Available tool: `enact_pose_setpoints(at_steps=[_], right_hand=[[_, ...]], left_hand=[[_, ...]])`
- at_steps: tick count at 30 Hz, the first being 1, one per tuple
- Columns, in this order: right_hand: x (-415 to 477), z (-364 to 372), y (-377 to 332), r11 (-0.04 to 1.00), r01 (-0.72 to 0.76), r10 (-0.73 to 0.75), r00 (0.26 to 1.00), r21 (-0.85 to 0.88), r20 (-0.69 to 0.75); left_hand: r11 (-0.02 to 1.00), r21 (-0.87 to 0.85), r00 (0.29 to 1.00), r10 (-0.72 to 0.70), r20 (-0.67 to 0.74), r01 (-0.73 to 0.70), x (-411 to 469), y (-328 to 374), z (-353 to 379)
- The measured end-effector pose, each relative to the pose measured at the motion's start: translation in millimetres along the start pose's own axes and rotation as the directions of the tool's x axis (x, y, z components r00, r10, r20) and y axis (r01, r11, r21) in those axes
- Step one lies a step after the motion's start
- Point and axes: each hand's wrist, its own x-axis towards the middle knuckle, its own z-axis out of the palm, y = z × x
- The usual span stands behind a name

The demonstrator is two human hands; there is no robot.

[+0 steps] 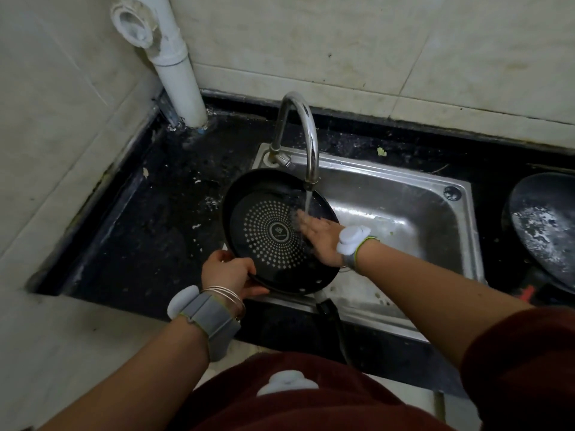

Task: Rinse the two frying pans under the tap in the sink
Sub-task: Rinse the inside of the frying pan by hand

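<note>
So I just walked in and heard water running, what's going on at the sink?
A person is rinsing a black frying pan over the sink. The left hand grips its rim and tilts it under the running tap. The right hand lies flat on the pan's patterned face where the water lands. A second pan, streaked with white residue, sits on the counter to the right, seemingly not yet rinsed.

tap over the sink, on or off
On: water streams from the curved chrome tap onto the black dotted frying pan, splashing at the right hand.
</note>
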Motion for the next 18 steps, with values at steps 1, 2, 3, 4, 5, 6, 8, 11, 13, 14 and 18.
enact_pose_setpoints(at_steps=[1,2,3,4,5,6,8,11,13,14,18], right_hand=[[-3,-3,3,1.0,0.015,-0.015,1.0,-0.013,0.001],[-2,-5,11,0.999,0.0,0.0,1.0,-0.043,0.014],[-2,-10,19,0.996,-0.062,0.064,0.998,-0.058,0.019],[2,-9,26,0.987,-0.116,0.121,0.992,-0.113,0.041],[3,-8,27,0.973,-0.179,0.19,0.98,-0.146,0.064],[6,-2,25,0.965,-0.23,0.241,0.967,-0.129,0.086],[8,3,17,0.961,-0.274,0.277,0.949,-0.038,0.153],[-13,0,23,0.975,-0.218,0.22,0.957,-0.032,0.191],[-27,-7,36,0.965,-0.253,0.259,0.957,-0.064,0.127],[-33,-5,44,0.957,-0.29,0.291,0.955,-0.025,0.061],[-57,-9,41,0.781,-0.417,0.47,0.883,0.465,0.002]], left_hand=[[1.0,-0.004,1.0,-0.003,-0.005,0.003,0,-1,0],[1.0,-0.006,1.0,-0.01,-0.004,0.01,0,-1,0],[1.0,-0.006,1.0,-0.015,0.004,0.015,0,-2,1],[1.0,-0.002,1.0,-0.019,0.01,0.019,-1,-2,2],[1.0,0.002,1.0,-0.027,0.012,0.027,-2,-1,4],[0.999,0.008,0.999,-0.036,0.011,0.036,-1,0,6],[0.998,0.014,0.998,-0.058,0.018,0.058,1,-1,9],[0.995,0.008,0.993,-0.103,0.054,0.103,2,-1,15],[0.991,-0.02,0.989,-0.131,0.069,0.132,1,-1,19],[0.987,-0.037,0.985,-0.15,0.083,0.154,-1,-2,22],[0.97,-0.095,0.97,-0.212,0.119,0.223,-8,-7,36]])
